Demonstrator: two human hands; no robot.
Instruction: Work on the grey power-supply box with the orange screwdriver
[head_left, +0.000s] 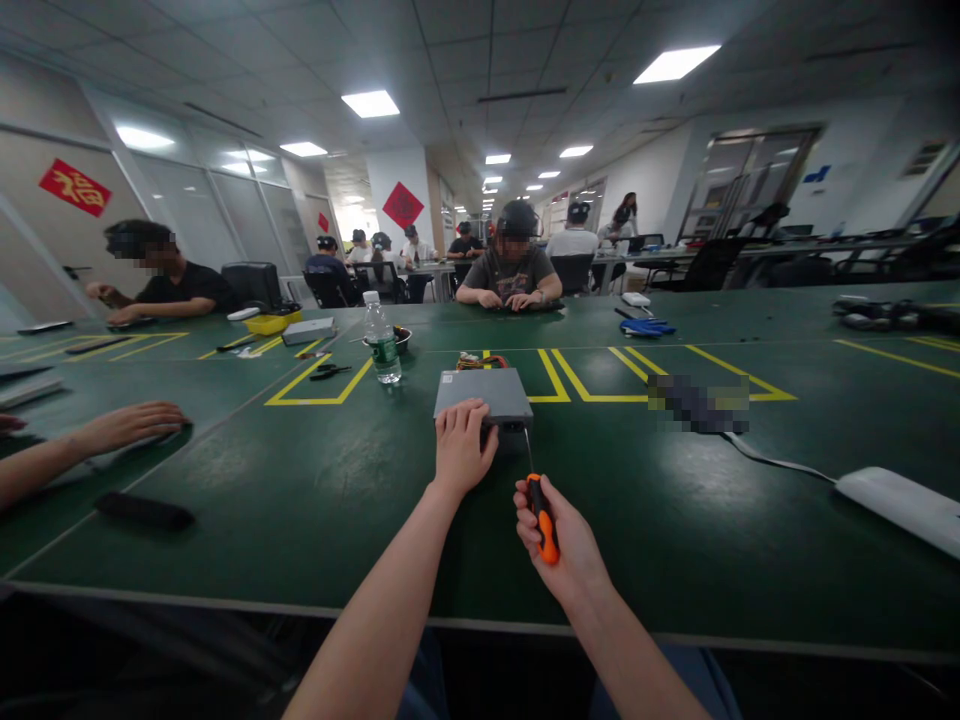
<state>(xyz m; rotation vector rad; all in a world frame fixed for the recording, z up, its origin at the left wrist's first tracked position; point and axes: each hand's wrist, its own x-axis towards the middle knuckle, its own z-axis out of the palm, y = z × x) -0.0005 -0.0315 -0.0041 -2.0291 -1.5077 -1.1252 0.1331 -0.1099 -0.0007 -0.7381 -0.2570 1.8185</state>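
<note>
A flat grey metal box lies on the green table in front of me. My left hand rests on its near edge, fingers curled over the top and gripping it. My right hand is closed round the orange and black handle of a screwdriver. The thin shaft points up and away toward the near right corner of the box. Coloured wires show just behind the box.
A water bottle stands left of the box, with black pliers beside it. A white device with a cable lies at the right. Another person's hand rests at the left. Blue gloves lie farther back. Other people sit across the table.
</note>
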